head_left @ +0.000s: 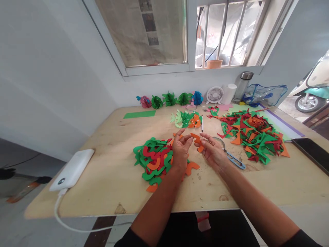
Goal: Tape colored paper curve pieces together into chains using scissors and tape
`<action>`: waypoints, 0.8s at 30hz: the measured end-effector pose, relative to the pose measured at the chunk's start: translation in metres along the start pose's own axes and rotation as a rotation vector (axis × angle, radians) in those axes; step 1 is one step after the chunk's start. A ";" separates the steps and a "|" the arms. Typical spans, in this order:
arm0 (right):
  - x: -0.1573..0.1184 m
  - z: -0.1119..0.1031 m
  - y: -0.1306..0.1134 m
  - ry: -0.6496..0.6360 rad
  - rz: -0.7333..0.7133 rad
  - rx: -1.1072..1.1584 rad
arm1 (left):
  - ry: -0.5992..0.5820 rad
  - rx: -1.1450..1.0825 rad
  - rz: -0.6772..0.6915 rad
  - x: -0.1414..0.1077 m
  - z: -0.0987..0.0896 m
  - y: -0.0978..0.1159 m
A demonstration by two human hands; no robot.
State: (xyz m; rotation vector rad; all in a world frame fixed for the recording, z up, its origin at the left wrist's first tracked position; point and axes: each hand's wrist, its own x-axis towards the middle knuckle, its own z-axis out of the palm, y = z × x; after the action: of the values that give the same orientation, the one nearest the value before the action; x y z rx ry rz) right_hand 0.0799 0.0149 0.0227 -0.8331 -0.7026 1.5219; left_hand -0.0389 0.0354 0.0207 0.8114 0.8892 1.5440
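An orange curved paper cut-out [197, 138] is held up over the table between my two hands. The fingers and thumb of my left hand [180, 151] close at its left end. On the other end, my right hand [213, 152] pinches it near a bend. Under and beside my left hand lies a pile of wavy green, red and orange paper cut-outs [151, 156]. A blue craft knife [235, 160] rests by my right wrist, and a round ring-like thing partly hidden by my right hand lies near it.
Paper scraps [257, 133] heap at the right, near a dark phone [313, 152]. Behind are spotted cut-outs [187, 120], a pen [202, 123], a green strip [139, 114], folded paper turtles [169, 99], a small fan [215, 95] and a bottle [243, 87]. A white power bank [73, 169] lies left.
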 end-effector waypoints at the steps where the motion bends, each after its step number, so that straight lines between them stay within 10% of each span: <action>1: 0.000 0.000 0.001 -0.010 0.000 -0.007 | 0.002 0.001 0.003 0.000 0.000 0.000; 24: 0.001 -0.003 0.005 -0.044 -0.006 -0.043 | 0.028 -0.052 0.003 0.001 -0.003 0.000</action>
State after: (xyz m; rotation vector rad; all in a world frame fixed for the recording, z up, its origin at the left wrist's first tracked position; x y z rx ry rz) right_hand 0.0794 0.0157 0.0163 -0.8307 -0.7717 1.5282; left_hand -0.0421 0.0356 0.0192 0.7563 0.8653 1.5784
